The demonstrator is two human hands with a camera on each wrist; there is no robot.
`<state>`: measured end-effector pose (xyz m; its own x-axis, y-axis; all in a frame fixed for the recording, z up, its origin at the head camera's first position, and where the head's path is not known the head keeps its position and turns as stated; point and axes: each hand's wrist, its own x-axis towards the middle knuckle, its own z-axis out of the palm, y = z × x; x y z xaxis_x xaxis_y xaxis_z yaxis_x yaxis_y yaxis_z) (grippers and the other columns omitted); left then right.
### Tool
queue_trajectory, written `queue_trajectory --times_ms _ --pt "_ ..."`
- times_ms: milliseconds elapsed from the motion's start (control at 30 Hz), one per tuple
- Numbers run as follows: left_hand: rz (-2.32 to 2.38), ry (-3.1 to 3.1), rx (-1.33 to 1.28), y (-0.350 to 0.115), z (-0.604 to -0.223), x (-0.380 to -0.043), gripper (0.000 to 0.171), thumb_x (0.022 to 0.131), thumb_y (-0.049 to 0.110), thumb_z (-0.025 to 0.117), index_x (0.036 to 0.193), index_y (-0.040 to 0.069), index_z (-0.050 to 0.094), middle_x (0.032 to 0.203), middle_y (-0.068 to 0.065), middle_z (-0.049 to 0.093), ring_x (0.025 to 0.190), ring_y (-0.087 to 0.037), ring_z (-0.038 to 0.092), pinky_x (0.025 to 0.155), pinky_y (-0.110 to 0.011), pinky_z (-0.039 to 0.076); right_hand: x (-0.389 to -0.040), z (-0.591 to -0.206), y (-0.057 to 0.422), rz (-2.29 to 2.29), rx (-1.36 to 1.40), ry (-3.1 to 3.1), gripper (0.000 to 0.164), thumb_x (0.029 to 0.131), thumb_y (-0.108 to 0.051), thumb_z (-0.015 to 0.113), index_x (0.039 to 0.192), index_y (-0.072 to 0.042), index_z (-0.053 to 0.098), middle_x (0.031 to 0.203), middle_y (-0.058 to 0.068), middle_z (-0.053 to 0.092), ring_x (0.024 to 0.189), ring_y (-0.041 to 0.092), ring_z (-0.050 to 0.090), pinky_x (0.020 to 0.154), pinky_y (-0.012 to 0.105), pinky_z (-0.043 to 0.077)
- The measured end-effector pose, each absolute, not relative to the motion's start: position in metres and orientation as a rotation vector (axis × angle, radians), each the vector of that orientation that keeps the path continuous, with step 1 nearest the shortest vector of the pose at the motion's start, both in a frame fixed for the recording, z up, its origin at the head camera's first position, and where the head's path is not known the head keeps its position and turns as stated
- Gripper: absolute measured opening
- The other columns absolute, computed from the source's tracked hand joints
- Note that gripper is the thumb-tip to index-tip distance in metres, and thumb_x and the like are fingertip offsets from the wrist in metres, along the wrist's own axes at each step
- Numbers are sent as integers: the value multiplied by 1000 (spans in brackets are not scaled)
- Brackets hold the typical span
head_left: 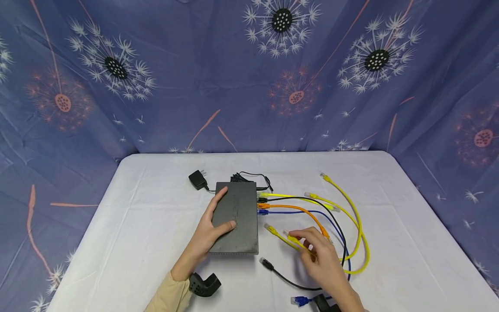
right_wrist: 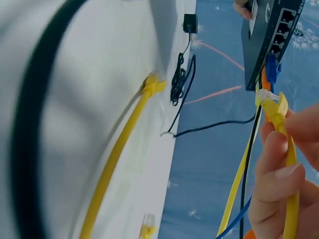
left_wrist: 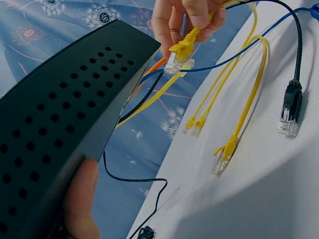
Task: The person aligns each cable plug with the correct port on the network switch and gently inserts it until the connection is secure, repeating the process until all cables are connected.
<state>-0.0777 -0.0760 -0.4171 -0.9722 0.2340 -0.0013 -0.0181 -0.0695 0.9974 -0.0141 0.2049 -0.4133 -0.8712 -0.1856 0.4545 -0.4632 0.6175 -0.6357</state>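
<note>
My left hand (head_left: 207,232) grips a black network switch (head_left: 244,225), thumb across its top face and fingers at its left side. In the left wrist view, rows of vent holes show on the switch's side. Yellow, black, orange (head_left: 274,206) and blue (head_left: 278,212) cables come out of its right side. The right wrist view shows open ports (right_wrist: 281,30) beside the blue plug. Between the thumb and fingers of my right hand (head_left: 320,255) is a yellow Ethernet cable (right_wrist: 275,110), pinched just behind its clear plug. That plug points toward the switch, apart from the ports.
Behind the switch lie a black power adapter (head_left: 198,180) and its bundled cord (head_left: 241,177). More yellow cable (head_left: 360,221) loops across the white table (head_left: 136,216) at right. A loose black plug (head_left: 267,263) and blue plug (head_left: 300,300) lie near the front. A patterned curtain (head_left: 218,86) hangs behind.
</note>
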Motion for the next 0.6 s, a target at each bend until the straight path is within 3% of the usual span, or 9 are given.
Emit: queue_trajectory --times_ms 300,600 --pt "2174 2007 252 -76 -417 -76 82 83 9 71 148 38 31 155 2 18 138 -27 20 101 -50 24 -24 -407 192 1126 673 -2410 40 74 10 75 105 -13 69 94 -8 60 70 4 47 51 12 34" --pt "2174 1992 252 -77 -417 -75 82 84 8 70 149 38 30 156 2 16 139 -27 18 100 -50 27 -33 -401 181 1168 746 -2399 30 79 2 74 105 -12 69 92 -7 61 70 4 46 53 13 36"
